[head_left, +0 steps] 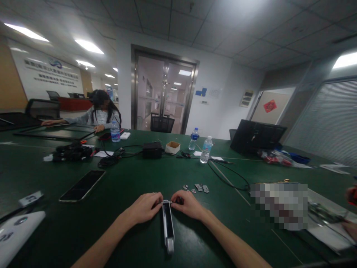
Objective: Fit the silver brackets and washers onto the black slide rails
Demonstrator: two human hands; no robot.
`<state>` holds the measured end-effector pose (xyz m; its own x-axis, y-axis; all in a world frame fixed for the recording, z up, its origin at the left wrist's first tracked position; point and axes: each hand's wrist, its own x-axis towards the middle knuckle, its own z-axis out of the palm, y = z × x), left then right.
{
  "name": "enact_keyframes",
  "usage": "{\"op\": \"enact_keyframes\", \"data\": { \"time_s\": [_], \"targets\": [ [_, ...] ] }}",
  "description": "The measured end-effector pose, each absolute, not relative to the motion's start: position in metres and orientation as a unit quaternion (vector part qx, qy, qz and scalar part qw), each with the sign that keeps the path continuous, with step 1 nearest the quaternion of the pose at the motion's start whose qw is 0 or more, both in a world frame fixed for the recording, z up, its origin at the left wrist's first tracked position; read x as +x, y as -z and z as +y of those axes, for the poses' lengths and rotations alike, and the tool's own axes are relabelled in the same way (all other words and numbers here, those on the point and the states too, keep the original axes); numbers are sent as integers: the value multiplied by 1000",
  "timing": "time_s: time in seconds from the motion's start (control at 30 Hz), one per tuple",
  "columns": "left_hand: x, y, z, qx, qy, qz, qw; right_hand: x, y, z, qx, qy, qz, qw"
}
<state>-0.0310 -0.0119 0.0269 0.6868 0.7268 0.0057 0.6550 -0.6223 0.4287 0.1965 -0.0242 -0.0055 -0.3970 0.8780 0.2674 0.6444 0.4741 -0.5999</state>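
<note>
A slim white device with a long dark face (168, 223) lies on the green table in front of me, its narrow end toward me. My left hand (147, 204) is closed, its fingertips pinching the left side of the device's far end. Opposite it, my right hand (188, 203) curls its fingers against the right side of the same end. Anything small between the right fingertips is hidden. Just beyond the right hand lie several small metal pieces (205, 188).
A phone (83, 186) lies to the left, with a white case (21, 238) nearer me. Water bottles (206, 150), an open box (173, 147), a black adapter (152, 150) and cables stand farther back. A monitor (255, 137) is at right. A person (102, 111) sits across the table.
</note>
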Motion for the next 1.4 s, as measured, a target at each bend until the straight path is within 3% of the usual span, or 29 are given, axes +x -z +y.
{"op": "enact_keyframes", "data": {
  "time_s": [1.4],
  "targets": [
    [-32,-25,-11,891,-82,392,212,196,1,-27,-466,-207,-816,273]
  ]
}}
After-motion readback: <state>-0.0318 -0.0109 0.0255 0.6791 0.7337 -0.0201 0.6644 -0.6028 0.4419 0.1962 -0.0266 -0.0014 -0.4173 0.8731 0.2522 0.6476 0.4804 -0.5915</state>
